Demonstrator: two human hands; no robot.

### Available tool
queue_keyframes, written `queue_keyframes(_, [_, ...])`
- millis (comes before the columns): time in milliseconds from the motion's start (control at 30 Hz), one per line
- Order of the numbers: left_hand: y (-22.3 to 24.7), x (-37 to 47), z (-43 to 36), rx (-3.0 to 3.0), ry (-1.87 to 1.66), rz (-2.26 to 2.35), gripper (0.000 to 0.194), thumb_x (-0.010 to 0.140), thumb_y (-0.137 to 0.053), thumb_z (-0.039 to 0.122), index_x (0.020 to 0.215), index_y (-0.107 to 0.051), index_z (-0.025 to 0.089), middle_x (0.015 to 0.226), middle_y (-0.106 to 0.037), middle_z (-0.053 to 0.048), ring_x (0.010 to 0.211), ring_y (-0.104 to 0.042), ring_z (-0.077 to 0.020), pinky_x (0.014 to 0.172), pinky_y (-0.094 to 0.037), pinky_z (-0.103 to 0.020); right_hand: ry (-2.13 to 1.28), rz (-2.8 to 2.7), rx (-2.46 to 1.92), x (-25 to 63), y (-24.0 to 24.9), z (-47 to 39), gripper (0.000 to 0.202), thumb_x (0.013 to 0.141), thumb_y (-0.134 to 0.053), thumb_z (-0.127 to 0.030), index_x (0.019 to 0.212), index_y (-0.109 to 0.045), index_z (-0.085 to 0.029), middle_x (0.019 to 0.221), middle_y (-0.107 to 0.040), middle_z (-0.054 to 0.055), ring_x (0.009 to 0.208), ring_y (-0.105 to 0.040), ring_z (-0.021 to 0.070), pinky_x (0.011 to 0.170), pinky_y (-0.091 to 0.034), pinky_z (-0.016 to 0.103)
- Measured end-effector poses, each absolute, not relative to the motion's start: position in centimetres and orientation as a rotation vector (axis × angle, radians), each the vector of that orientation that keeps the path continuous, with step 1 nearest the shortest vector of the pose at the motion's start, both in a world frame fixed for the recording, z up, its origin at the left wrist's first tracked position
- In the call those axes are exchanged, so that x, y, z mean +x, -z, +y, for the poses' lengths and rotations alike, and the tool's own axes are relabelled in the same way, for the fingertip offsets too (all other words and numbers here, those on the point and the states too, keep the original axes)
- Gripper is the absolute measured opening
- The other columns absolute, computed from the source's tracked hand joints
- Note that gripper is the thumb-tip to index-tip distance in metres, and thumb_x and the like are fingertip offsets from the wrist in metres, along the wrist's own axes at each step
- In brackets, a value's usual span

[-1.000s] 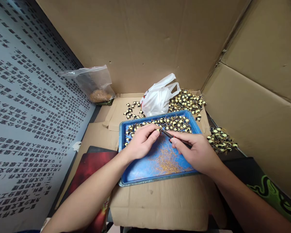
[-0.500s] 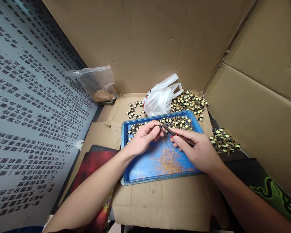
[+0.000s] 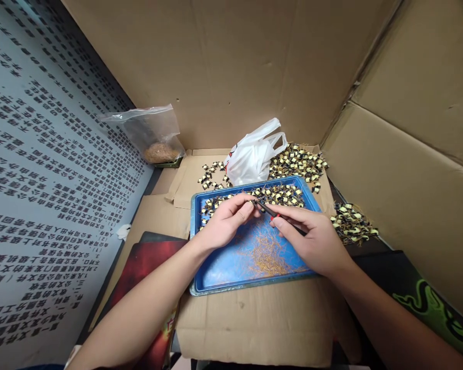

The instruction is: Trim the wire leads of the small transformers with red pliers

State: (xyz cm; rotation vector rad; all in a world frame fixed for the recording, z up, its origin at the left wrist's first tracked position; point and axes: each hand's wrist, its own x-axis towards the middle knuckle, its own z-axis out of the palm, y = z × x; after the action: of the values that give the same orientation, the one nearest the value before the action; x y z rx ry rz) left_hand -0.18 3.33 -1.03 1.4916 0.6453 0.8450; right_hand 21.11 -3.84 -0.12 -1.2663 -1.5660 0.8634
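- Centre of the frame: the left hand (image 3: pixel 228 224) pinches a small component (image 3: pixel 253 204), mostly hidden, over the blue tray (image 3: pixel 219 270).
- The right hand's (image 3: pixel 315 236) fingers wrap a black-and-red tool (image 3: pixel 269 210), slanting lower right to upper left.
- Its tip meets or nearly meets the component's right side.

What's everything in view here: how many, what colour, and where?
Tray: one, blue, centre
Small parts: many, yellow and black, inside, behind and right of the tray
Wiry bits: one heap, orange-brown, inside the tray
Hand tool: one, black and red, over the tray
Carrier bag: one, white, behind the tray
Clear bag: one, brown contents, back left
Printed panel: one, pale, left
Cardboard: several sheets, brown, back, right, underneath
Left mat: one, red, near left
Right mat: one, black and green, near right
Scrap: one, white, left
Left hand: one, fingers on a mostly hidden piece
Right hand: one, fingers around the tool
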Motion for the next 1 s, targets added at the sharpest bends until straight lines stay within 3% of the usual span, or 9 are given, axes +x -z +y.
queue_keyframes(133, [1.22, -0.3, 3.49, 1.533, -0.849, 0.642, 0.034, 0.104, -0.06, 0.049, 0.108, -0.068, 0.017, 0.089, -0.064, -0.004, 0.073, -0.048, -0.0135, 0.07, -0.04, -0.028, -0.882, -1.532, -1.259, 21.17, 0.08, -3.86, 0.035, 0.098, -0.066, -0.031, 0.129, -0.079, -0.02, 0.119, -0.082, 0.01, 0.096, -0.081, 0.023, 0.094, -0.067, 0.041])
queue_keyframes(533, [1.05, -0.31, 3.41, 1.626, -0.86, 0.687, 0.032, 0.104, -0.059, 0.048, 0.106, -0.069, 0.018, 0.091, -0.066, -0.005, 0.084, -0.057, -0.0171, 0.079, -0.046, -0.03, -0.922, -1.499, -1.271, 20.95, -0.35, -3.92, 0.037, 0.096, -0.066, -0.032, 0.127, -0.08, -0.018, 0.095, -0.084, 0.009, 0.084, -0.081, 0.024, 0.084, -0.069, 0.042])
queue_keyframes(1000, [0.9, -0.17, 3.27, 1.596, -0.874, 0.709, 0.034, 0.104, -0.06, 0.05, 0.107, -0.068, 0.017, 0.09, -0.066, -0.005, 0.082, -0.056, -0.0169, 0.078, -0.045, -0.03, -0.954, -1.448, -1.259, 20.84, -0.08, -3.89, 0.037, 0.094, -0.068, -0.032, 0.126, -0.081, -0.019, 0.099, -0.084, 0.008, 0.085, -0.081, 0.0232, 0.083, -0.07, 0.041])
